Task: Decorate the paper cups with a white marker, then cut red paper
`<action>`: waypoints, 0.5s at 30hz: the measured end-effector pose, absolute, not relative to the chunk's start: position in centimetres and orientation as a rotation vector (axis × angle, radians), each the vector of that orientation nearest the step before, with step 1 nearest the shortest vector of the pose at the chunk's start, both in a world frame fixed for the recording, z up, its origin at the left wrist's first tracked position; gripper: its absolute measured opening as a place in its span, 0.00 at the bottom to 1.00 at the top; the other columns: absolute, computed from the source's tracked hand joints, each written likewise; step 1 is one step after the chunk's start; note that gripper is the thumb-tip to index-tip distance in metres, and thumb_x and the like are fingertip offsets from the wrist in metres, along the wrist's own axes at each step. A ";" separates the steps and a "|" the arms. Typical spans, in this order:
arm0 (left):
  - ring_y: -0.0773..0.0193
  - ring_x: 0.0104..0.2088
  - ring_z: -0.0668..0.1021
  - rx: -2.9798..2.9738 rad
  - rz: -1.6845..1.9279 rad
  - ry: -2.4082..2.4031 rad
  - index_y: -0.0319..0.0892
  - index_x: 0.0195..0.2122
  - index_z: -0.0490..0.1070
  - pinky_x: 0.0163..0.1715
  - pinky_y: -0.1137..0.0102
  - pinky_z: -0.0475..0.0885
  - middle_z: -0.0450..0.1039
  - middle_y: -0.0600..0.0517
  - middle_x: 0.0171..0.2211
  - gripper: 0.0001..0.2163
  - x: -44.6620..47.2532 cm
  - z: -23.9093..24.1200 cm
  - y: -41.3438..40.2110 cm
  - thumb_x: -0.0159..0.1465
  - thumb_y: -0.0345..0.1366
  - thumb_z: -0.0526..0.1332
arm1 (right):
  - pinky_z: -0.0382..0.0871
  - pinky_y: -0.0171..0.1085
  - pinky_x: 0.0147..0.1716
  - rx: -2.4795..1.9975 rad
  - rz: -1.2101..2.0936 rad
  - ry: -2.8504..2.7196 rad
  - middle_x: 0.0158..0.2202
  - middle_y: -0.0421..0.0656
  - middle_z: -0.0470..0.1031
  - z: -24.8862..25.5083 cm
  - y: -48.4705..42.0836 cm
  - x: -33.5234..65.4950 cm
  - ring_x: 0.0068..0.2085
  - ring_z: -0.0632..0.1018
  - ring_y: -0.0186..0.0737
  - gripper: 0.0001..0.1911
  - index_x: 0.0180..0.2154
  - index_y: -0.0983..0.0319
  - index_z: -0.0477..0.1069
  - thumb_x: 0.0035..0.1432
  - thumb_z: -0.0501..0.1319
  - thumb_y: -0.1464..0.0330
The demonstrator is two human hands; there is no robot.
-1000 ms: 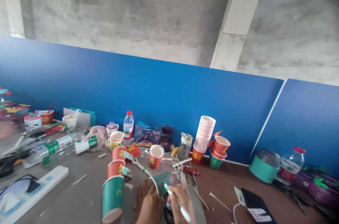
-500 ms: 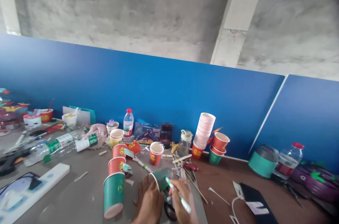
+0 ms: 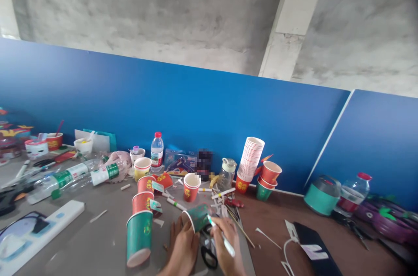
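My left hand (image 3: 184,244) grips a green paper cup (image 3: 200,216) by its rim; the cup lies tipped on its side with its mouth toward the left. In my right hand (image 3: 228,237) is a white marker pen (image 3: 228,246) with a teal tip end, which meets the cup's side near its base. Black-handled scissors (image 3: 209,257) lie between my wrists, partly hidden. Left of my hands, a green paper cup (image 3: 139,239) lies in line with two red paper cups (image 3: 143,202), teal paper tabs sticking out from the red ones.
Behind the hands stand a red paper cup (image 3: 191,189), a glass jar (image 3: 226,174) and a tall stack of paper cups (image 3: 251,160). Several plastic bottles (image 3: 104,174) and a white power strip (image 3: 62,221) lie left. A dark phone (image 3: 316,245) lies right, before a teal container (image 3: 322,197).
The marker tip has shifted slightly right along the cup's side, with my right hand following. My left hand keeps its hold. The whole view has moved a little.
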State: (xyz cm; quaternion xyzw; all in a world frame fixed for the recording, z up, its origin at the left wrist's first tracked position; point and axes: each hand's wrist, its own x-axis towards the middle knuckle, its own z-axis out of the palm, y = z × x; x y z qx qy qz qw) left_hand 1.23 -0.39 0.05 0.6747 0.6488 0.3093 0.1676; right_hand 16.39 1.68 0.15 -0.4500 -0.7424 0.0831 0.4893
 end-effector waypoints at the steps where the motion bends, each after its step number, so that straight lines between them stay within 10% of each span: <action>1: 0.49 0.59 0.62 1.920 0.874 1.845 0.48 0.51 0.69 0.58 0.51 0.51 0.68 0.49 0.54 0.20 1.2 0.0 -0.4 0.59 0.33 0.49 | 0.70 0.41 0.40 -1.068 0.192 -1.835 0.28 0.42 0.76 0.2 1.6 16.3 0.34 0.76 0.42 0.14 0.37 0.58 0.74 0.60 0.50 0.64; 15: 0.52 0.54 0.67 1.899 0.905 1.826 0.46 0.45 0.73 0.56 0.52 0.54 0.73 0.48 0.49 0.18 1.2 0.9 -0.5 0.61 0.34 0.46 | 0.70 0.40 0.37 -1.113 0.171 -1.776 0.30 0.42 0.77 0.9 1.4 16.1 0.35 0.76 0.43 0.13 0.36 0.57 0.73 0.60 0.50 0.65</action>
